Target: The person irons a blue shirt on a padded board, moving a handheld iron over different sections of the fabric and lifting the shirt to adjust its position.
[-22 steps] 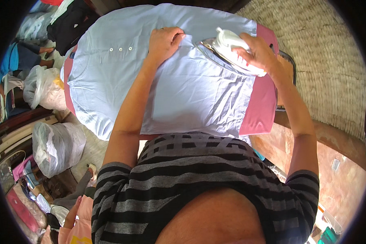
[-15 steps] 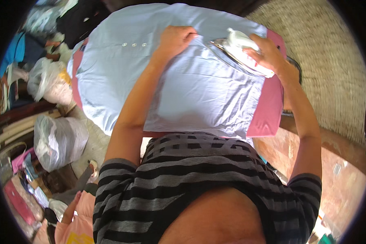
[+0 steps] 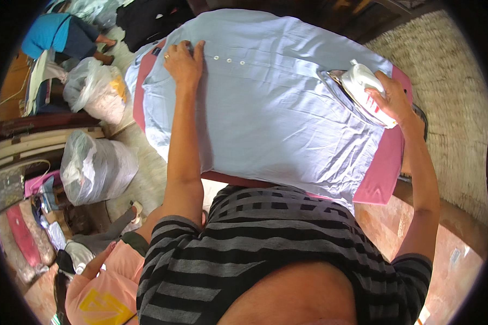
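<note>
A light blue shirt [image 3: 265, 114] lies spread over a pink-covered ironing board [image 3: 387, 173], reaching past its near edge and stopping short of its right edge. The cloth looks thin, soft and light, easily creased, best held by a seam or hem. A white iron [image 3: 363, 92] rests on it near the board's right edge, tip pointing toward the far left corner. It is probably rigid, fairly heavy and hot underneath, so the top handle is the safe hold. The right hand [image 3: 393, 100] is wrapped around that handle. The left hand [image 3: 184, 64] lies on the shirt near the far left corner, thumb parted from fingers, gripping nothing visible, beside three pale buttons [image 3: 229, 60]. Beyond the left edge sit stuffed plastic bags [image 3: 100, 168].
</note>
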Tool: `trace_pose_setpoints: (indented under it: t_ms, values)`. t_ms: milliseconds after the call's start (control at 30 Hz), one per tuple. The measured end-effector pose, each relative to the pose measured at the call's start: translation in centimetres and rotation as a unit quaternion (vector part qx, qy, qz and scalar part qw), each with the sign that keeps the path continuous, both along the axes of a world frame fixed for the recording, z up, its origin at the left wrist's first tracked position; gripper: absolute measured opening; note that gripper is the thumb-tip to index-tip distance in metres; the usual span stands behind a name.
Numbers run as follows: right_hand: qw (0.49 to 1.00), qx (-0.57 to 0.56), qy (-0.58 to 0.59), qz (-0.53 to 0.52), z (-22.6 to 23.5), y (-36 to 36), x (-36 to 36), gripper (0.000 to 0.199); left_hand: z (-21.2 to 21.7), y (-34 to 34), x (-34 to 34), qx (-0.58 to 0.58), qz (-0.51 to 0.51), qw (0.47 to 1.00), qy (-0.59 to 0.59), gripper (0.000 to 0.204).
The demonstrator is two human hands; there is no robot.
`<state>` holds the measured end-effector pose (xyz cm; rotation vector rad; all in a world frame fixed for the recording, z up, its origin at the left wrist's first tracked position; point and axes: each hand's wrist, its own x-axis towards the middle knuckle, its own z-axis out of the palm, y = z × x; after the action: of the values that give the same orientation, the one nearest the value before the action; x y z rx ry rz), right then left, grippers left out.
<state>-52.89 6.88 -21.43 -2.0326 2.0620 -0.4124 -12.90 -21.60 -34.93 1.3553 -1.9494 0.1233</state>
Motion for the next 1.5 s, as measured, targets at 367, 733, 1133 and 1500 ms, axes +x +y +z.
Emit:
trace_pose_setpoints:
  t_ms: [367,733,1133,1500]
  values:
    - [0.998,0.017,-0.058,-0.004,0.1,0.1,-0.1,0.031,-0.7,-2.2,0.0,0.093,-0.098,0.948,0.288,0.027]
    - [0.999,-0.014,-0.032,0.04,0.0,-3.0,1.5,0.028,-1.0,-2.2,0.3,0.043,-0.081,0.956,0.278,0.022]
    - [0.996,-0.03,0.015,0.079,-0.4,-11.9,9.6,0.04,-1.2,-2.4,0.6,0.087,-0.131,0.92,0.359,0.004]
    - [0.981,0.0,0.078,0.178,0.1,-17.6,10.5,0.047,-1.5,-3.0,0.7,0.07,-0.103,0.956,0.267,0.011]
